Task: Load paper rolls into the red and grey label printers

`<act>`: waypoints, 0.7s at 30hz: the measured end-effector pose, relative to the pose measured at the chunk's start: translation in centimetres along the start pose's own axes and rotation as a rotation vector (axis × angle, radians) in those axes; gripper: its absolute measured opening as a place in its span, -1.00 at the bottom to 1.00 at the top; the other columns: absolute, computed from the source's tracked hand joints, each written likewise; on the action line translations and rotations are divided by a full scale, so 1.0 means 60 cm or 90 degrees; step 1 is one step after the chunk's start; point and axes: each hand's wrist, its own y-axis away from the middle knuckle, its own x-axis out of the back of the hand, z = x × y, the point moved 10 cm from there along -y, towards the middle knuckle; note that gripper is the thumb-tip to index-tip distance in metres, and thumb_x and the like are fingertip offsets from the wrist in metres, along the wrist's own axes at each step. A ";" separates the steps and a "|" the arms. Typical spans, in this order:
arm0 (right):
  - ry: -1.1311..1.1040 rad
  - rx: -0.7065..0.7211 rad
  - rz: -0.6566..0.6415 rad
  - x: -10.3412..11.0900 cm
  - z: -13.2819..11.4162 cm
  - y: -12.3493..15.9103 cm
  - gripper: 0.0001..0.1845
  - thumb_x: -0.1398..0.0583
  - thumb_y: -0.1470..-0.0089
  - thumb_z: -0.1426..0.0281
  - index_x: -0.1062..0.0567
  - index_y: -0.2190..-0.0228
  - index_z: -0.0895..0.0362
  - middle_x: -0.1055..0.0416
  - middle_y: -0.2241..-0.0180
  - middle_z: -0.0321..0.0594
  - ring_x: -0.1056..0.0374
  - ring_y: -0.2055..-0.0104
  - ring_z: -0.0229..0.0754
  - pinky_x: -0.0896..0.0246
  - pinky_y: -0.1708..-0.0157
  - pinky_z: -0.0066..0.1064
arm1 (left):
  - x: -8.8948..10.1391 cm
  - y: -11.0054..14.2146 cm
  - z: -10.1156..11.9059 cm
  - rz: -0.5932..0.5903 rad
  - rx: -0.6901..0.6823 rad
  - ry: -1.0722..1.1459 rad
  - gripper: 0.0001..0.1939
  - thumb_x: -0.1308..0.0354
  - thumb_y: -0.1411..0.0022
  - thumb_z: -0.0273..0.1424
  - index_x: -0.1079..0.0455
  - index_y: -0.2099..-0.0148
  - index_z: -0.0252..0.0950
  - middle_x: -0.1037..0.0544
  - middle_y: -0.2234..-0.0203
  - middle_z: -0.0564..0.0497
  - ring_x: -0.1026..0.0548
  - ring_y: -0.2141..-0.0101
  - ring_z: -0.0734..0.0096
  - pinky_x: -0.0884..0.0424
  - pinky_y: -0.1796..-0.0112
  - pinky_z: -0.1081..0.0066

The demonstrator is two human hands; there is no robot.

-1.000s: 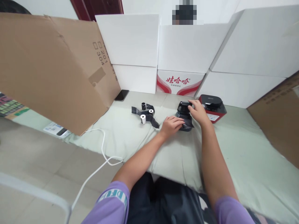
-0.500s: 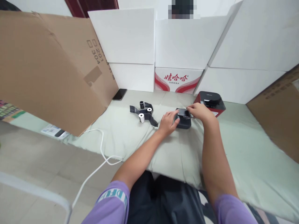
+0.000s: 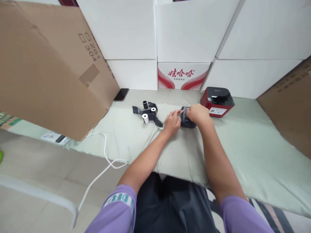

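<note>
A small black printer-like device [image 3: 186, 124] lies on the cloth-covered table in front of me. My left hand [image 3: 172, 123] rests at its left side, fingers stretched out, with the fingertips reaching its edge and top. My right hand [image 3: 198, 114] covers the right part of the device; its fingers are curled down onto the top, and their tips are partly hidden. To the left are white paper rolls [image 3: 145, 118] with dark strips unrolled from them, and a small black roll [image 3: 145, 104].
A red and black boxy device [image 3: 217, 102] stands behind my right hand. A phone [image 3: 121, 94] lies at the back left. White boxes [image 3: 184, 34] form a wall behind; a cardboard panel [image 3: 55, 71] leans at left. A white cable [image 3: 105, 149] hangs over the front edge.
My right hand has moved left and over the top of the black device, where a dark flap stood raised at its fingers before. My left hand has shifted slightly. The view has tilted down.
</note>
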 end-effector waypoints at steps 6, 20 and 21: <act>-0.131 0.042 0.047 -0.011 0.066 -0.014 -0.65 -0.13 -0.18 0.27 -0.70 0.29 0.13 -0.62 0.25 0.07 -0.53 0.09 0.13 -0.35 0.06 -0.14 | 0.002 -0.002 -0.004 0.013 0.008 0.003 -0.53 0.04 -0.30 -0.54 -0.29 -0.24 -0.32 -0.50 -0.18 -0.13 -0.38 -0.18 0.20 -0.28 -0.22 0.22; -0.783 0.087 0.176 -0.126 0.143 -0.087 -0.50 -0.19 0.16 0.25 -0.60 0.14 0.11 -0.60 0.07 -0.10 -0.46 -0.05 0.05 -0.30 -0.14 -0.06 | -0.017 -0.011 -0.020 -0.022 0.022 0.088 -0.55 0.01 -0.39 -0.46 -0.40 -0.26 -0.22 -0.47 -0.24 -0.04 -0.42 -0.24 0.31 -0.30 -0.27 0.32; -0.796 0.103 0.166 -0.128 0.141 -0.087 -0.51 -0.19 0.16 0.25 -0.61 0.14 0.10 -0.60 0.06 -0.13 -0.45 -0.06 0.05 -0.30 -0.14 -0.07 | -0.016 -0.012 -0.020 -0.019 0.020 0.093 -0.55 0.01 -0.39 -0.47 -0.42 -0.25 -0.23 -0.47 -0.24 -0.05 -0.41 -0.25 0.31 -0.29 -0.27 0.33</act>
